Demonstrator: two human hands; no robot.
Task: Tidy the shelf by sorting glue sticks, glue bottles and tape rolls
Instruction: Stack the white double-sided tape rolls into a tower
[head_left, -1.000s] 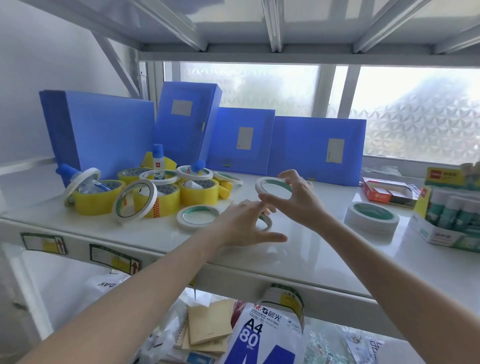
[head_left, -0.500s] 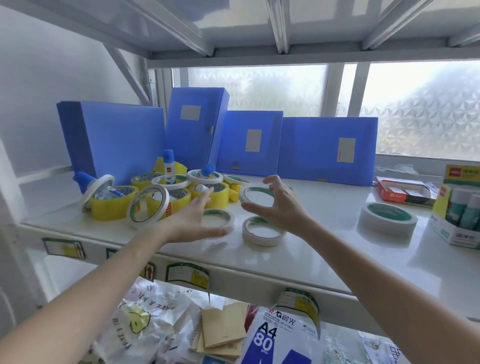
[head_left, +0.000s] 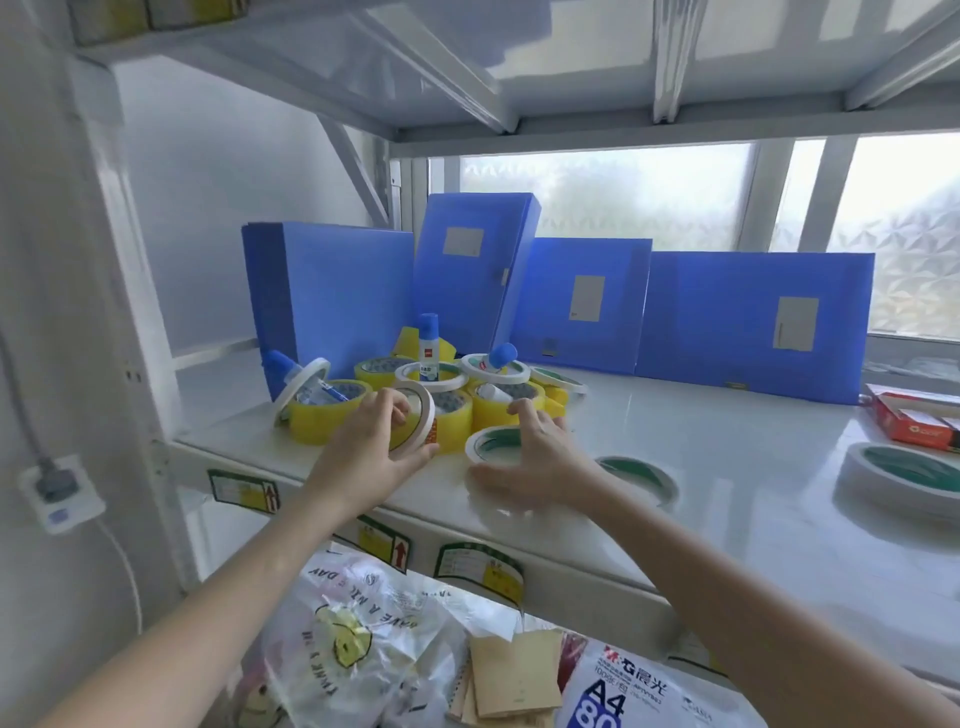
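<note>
Curled around an upright white tape roll, the left hand grips its rim, while beside it the right hand pinches a flat roll; both appear light, rigid, best held across the ring's edge.

Both bare forearms are extended forward and upward from the lower edge of the view, converging toward the middle. The left hand is raised with its fingers curled and the thumb set opposite them, so that a pinching grip is formed. The right hand is held just beside it, lower and flatter, palm down, with the fingers spread and bent and the thumb stretched out to the left
</note>
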